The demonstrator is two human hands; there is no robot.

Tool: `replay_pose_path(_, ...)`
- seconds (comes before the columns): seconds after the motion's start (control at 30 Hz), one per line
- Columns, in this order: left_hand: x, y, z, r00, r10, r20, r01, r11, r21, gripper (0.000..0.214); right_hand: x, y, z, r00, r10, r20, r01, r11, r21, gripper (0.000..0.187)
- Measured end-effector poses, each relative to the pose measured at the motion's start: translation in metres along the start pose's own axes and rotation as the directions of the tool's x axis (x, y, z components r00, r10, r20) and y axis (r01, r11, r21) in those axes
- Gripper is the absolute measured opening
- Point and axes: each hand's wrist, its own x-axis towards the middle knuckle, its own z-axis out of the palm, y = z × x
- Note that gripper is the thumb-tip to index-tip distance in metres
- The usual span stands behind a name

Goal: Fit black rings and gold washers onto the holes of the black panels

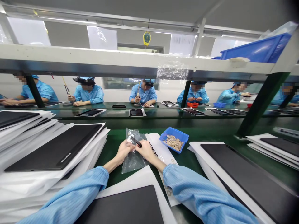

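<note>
My right hand (146, 151) is closed around slim black tweezers (136, 142), one end of which sticks out over the fingers toward the upper left. Close against it, my left hand (123, 151) has thumb and fingers pinched together; whatever they pinch is too small or hidden to make out. Both hands are over a clear plastic bag (132, 162) lying on the green bench. Beneath my right hand and forearm runs a white sheet (163, 153) with a row of small black rings (154, 150). Just beyond it stands a blue tray (185, 137) holding many small tan rings (173, 142).
A black tablet (126, 207) lies on white paper right before me. Paper-layered tablets are stacked at left (53, 147) and lie at right (245, 171). A white shelf (105, 59) crosses overhead on green posts (263, 104). Several co-workers in blue sit opposite.
</note>
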Motion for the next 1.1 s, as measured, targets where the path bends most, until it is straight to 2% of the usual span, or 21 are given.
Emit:
replay_pose_path(0.33,0.001,-0.005,-0.002,0.999,0.044,0.026,-0.045,0.998,0.045,0.024,-0.002,0.001,-0.006,1.000,0.024,0.001,-0.024,0.994,0.102,0.024)
replay_pose_path(0.63,-0.001,-0.002,0.001,0.999,0.030,0.022,-0.031,0.998,0.060,0.025,-0.003,0.003,-0.007,0.993,0.113,0.035,-0.118,0.964,0.237,0.026)
replay_pose_path(0.8,-0.001,0.007,-0.001,1.000,-0.022,0.013,0.021,0.997,0.080,0.025,-0.001,0.011,-0.006,0.984,0.171,0.048,-0.177,0.910,0.374,0.028)
replay_pose_path(0.93,0.003,0.012,-0.008,0.995,-0.080,-0.051,0.087,0.985,0.146,0.028,-0.002,0.014,-0.009,0.974,0.206,0.093,-0.224,0.843,0.489,0.028)
replay_pose_path(1.1,0.005,0.011,-0.013,0.988,-0.066,-0.142,0.101,0.962,0.254,0.031,-0.006,0.004,-0.029,0.953,0.215,0.213,-0.300,0.759,0.578,0.014)
